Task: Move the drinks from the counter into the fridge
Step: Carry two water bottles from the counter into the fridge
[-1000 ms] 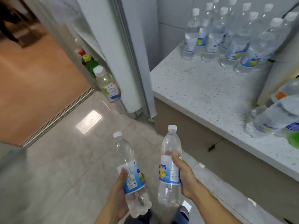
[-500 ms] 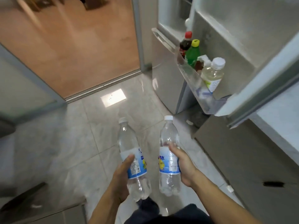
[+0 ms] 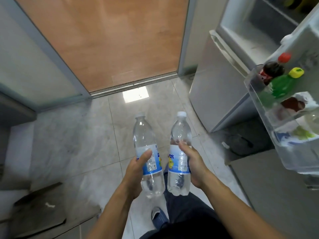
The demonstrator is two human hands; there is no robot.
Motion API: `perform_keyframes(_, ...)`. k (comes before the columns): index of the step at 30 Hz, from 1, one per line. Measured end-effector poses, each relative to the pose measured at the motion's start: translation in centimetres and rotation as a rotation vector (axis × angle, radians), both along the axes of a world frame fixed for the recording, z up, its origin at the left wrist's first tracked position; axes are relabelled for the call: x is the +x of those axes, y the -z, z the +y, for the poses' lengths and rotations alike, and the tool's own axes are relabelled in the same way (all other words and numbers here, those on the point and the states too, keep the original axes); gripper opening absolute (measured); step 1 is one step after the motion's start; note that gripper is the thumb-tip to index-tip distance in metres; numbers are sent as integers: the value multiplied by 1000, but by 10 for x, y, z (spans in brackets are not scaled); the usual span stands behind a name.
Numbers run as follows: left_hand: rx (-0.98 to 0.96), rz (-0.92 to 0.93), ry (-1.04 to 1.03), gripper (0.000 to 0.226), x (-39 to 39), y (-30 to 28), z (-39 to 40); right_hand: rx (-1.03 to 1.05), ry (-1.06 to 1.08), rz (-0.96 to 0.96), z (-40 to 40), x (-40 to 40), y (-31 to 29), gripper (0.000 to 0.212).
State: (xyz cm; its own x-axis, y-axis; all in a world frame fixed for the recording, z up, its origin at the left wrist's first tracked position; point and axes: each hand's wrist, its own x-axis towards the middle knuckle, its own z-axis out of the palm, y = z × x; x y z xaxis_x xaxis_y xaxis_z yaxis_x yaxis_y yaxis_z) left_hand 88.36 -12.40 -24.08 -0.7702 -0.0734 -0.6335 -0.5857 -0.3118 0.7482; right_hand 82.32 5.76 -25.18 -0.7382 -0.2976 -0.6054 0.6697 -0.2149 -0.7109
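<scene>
**Two bottles carried toward the fridge**

A water bottle [image 3: 148, 157] is gripped by the left hand [image 3: 136, 171], another bottle [image 3: 179, 157] by the right hand [image 3: 193, 163], at lower centre. The door shelf [image 3: 255, 94] at right looks crowded; a bottle could be knocked over there.

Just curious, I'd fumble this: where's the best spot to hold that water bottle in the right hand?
Round the labelled middle, from the side, as the right hand does: the right bottle stands upright, and its body is straight and narrow enough there for fingers to wrap it.
</scene>
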Motion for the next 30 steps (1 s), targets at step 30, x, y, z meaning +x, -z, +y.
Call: perform_keyframes(30, 190, -15, 448, 70, -562, -28, -90, 28, 672, 15, -75, -440, -26, 65)
